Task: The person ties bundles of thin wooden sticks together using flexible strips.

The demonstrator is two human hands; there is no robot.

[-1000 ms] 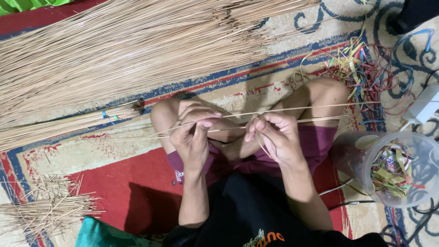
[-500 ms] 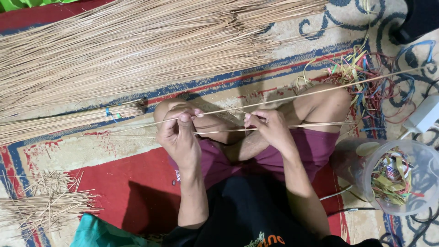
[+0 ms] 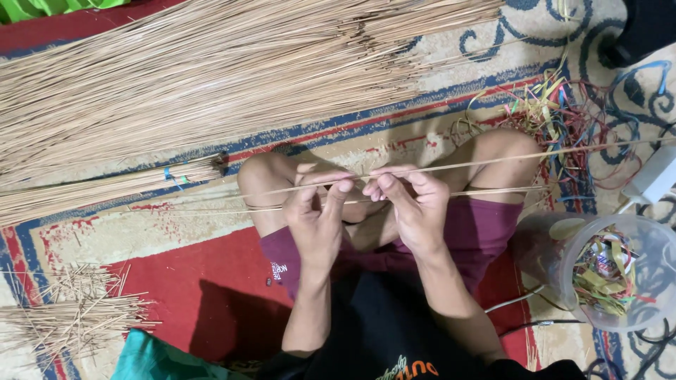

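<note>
Over the lap, the left hand [image 3: 315, 219] and right hand [image 3: 412, 211] pinch two thin sticks [image 3: 486, 165], one tied bundle [image 3: 113, 186] lies finished, and a big loose pile [image 3: 211, 77] waits.

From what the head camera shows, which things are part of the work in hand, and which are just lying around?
In hand:
- left hand and right hand, pinching the thin sticks
- big heap of loose sticks
- tied stick bundle

Lying about:
- clear tub of coloured strips
- tangle of coloured strips on the rug
- pile of short stick offcuts
- white adapter
</note>
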